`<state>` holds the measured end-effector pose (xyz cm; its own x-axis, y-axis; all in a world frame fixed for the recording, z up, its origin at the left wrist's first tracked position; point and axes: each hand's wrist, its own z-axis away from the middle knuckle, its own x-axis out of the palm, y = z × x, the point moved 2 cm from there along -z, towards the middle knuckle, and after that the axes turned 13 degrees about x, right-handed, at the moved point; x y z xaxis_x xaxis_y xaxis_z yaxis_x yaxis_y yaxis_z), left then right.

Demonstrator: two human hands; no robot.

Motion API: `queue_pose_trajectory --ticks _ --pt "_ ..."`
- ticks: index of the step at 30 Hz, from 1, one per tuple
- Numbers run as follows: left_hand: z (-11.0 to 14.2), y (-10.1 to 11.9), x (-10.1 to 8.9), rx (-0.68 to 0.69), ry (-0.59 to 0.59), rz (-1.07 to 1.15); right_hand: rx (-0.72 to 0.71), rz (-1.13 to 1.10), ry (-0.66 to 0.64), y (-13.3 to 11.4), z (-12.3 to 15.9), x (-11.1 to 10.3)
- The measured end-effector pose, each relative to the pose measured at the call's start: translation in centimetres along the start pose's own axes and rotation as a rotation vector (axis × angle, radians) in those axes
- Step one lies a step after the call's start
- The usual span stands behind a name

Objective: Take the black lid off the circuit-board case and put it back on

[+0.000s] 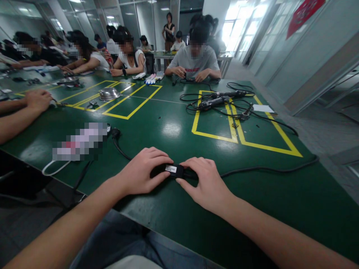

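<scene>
Between my two hands, low over the near part of the green table [157, 203], is a small black box [174, 170] with a white printed label, joined to a black cable [269, 169]. My left hand [146, 170] pinches its left end between thumb and fingers. At the right end, my right hand [206, 181] grips it with thumb and fingertips. The cable runs out on the right across the table. Left of my left hand, a black plug [115, 132] on a cord lies on the tabletop. The print on the label is too small to read.
A blurred pinkish object [81, 144] with a white loop lies at the left. Black screwdriver-like tools [214, 102] with coiled cables rest at the right inside yellow tape. A metal bowl [109, 93] stands farther back. Another person's hand [38, 100] is at far left; a person [193, 56] sits opposite.
</scene>
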<state>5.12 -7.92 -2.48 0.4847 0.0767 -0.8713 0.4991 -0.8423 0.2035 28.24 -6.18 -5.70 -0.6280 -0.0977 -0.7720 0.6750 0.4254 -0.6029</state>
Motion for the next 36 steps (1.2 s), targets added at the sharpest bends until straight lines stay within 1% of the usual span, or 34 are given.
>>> queue_pose_trajectory --ticks 1,3,6,11,15,19,21,23,24,26,29,34,36 --pt "0.5 -0.6 -0.1 -0.046 -0.013 0.089 0.001 0.001 -0.002 -0.1 0.0 0.0" --pt "1.2 -1.2 -0.2 -0.1 -0.011 0.181 0.002 0.004 -0.006 -0.2 0.0 -0.2" --pt "1.5 -1.3 -0.1 -0.118 -0.002 0.21 0.005 0.009 -0.019 -0.3 0.0 -0.4" --pt "1.2 -1.2 -0.1 -0.125 -0.025 0.223 0.009 -0.005 -0.02 -0.3 0.0 -0.4" --pt "0.5 -1.7 -0.8 -0.151 -0.07 0.255 0.014 -0.006 -0.006 -0.1 0.0 -0.2" --pt "-0.3 -2.5 -1.3 -0.209 -0.122 0.374 0.036 -0.022 0.008 0.1 0.1 0.1" --pt "-0.4 -3.2 -1.2 -0.286 -0.072 0.413 0.074 -0.048 0.028 0.2 0.2 0.2" --pt "-0.4 -3.8 -0.8 -0.383 0.016 0.35 0.095 -0.072 0.045 0.2 0.3 0.2" --pt "-0.4 -4.0 -0.6 -0.419 0.041 0.296 0.088 -0.074 0.043 0.2 0.3 0.2" --pt "-0.4 -4.3 -0.1 -0.449 0.03 0.21 0.05 -0.055 0.028 0.2 0.3 0.1" --pt "-0.3 -4.2 0.1 -0.401 -0.017 0.198 -0.003 -0.007 0.011 0.1 0.2 -0.1" --pt "0.3 -2.8 -1.0 -0.271 0.035 0.129 -0.024 0.004 0.005 0.1 0.2 -0.2" --pt "0.9 -2.1 -1.3 -0.255 0.014 0.15 -0.031 -0.014 0.006 0.1 0.3 -0.1"
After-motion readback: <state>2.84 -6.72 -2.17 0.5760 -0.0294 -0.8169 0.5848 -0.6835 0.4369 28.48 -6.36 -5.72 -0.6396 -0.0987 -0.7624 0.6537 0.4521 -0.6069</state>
